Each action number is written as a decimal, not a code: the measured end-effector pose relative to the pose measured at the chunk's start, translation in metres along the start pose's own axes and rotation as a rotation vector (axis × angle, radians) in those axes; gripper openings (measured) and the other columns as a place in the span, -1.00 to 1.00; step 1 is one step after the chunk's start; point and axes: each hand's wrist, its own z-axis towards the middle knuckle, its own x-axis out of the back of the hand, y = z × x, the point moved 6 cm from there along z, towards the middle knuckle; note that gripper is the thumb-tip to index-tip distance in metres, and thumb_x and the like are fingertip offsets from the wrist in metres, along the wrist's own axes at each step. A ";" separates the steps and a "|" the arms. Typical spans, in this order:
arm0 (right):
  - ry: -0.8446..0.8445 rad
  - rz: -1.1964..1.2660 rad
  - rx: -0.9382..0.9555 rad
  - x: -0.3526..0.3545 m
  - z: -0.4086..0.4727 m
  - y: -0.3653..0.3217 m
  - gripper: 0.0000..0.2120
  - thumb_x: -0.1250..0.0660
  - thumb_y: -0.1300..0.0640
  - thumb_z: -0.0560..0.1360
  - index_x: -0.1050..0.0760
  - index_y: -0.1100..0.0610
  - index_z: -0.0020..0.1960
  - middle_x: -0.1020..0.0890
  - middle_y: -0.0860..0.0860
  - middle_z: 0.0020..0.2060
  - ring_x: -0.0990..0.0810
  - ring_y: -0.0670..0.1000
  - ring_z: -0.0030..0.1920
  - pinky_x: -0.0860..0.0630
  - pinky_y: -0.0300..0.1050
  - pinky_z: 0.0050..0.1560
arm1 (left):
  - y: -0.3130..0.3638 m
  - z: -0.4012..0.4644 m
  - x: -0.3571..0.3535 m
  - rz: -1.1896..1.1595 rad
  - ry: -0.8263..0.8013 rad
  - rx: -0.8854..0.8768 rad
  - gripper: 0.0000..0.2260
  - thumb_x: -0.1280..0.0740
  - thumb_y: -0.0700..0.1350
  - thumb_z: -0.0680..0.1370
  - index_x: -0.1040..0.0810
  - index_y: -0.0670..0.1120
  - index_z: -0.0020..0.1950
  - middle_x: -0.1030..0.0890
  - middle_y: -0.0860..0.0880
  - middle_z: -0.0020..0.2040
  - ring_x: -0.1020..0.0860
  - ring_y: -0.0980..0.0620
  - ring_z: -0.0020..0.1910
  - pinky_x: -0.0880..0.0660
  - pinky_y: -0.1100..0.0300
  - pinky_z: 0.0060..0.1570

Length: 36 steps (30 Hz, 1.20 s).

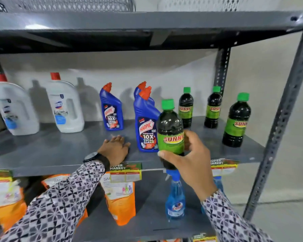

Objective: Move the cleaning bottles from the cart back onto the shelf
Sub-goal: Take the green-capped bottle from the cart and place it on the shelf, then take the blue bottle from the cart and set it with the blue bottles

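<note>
My right hand (193, 165) grips a dark Sunny bottle (171, 131) with a green cap and green label, held upright in front of the grey metal shelf (59, 154). My left hand (115, 149) lies flat and empty on the shelf board, just left of a blue Harpic bottle (147, 126). Three more Sunny bottles (236, 121) stand at the shelf's right. Another Harpic bottle (111, 109) stands behind my left hand, and a third is partly hidden behind the front one. Two white jugs (66, 105) with red caps stand on the left. The cart is out of view.
The lower shelf carries orange refill pouches (121, 199) and blue spray bottles (175, 198). Price tags (125, 172) hang on the shelf's front edge. A perforated steel upright (278, 123) rises on the right, and another shelf board (129, 21) lies overhead.
</note>
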 end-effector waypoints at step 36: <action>-0.911 -0.153 0.782 -0.292 -0.225 -0.024 -0.47 -0.39 0.01 0.53 -0.45 0.08 0.47 -0.55 0.09 0.35 -0.55 0.14 0.34 -0.52 0.01 0.34 | -0.130 -0.323 -0.228 -0.973 0.663 0.801 -0.61 -0.35 -0.19 0.53 -0.60 -0.04 0.37 -0.68 0.04 0.21 -0.63 0.09 0.13 -0.51 0.24 0.14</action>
